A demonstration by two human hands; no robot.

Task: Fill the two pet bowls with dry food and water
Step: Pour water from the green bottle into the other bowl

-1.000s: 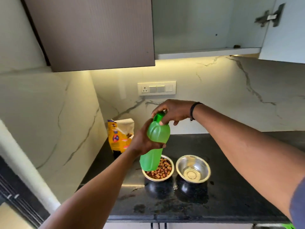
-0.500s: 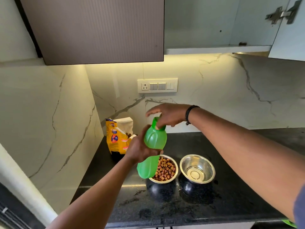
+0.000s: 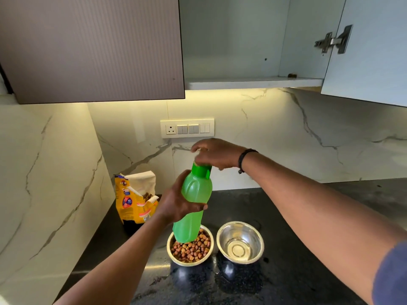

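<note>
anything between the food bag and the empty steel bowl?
Head view: the kibble-filled bowl sits between the food bag and the empty bowl, with the left hand holding the green bottle above it.

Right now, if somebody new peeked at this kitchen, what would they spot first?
The bright green bottle in the middle, held up over the counter: the left hand grips its body and the right hand is on its cap. Below it sit two shiny bowls side by side, the left bowl holding brown kibble, the right bowl holding none. An opened yellow food bag stands by the wall at left.
</note>
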